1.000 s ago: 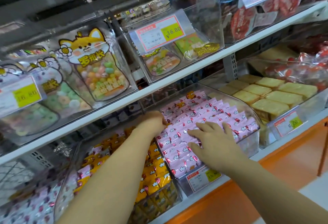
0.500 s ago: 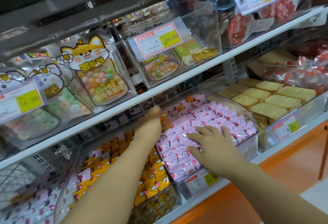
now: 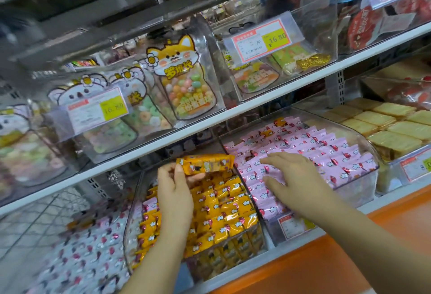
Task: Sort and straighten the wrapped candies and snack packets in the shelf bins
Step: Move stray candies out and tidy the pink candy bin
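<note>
Two clear bins sit side by side under the upper shelf (image 3: 233, 110), whose edge crowds the reach: the yellow bin (image 3: 130, 223) and, to its right, the pink bin (image 3: 349, 191). Sorting looks in hand. The right hand (image 3: 300, 177) lies spread flat on the pink candies (image 3: 326, 151), while the left hand (image 3: 175, 191) pinches a yellow packet (image 3: 205, 163) over the yellow bin, probably to be laid in line there. Yellow strays (image 3: 279, 122) lie at the back of the pink bin.

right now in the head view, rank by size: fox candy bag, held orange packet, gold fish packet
1. fox candy bag
2. orange packet in the left hand, nearer the camera
3. gold fish packet
</note>
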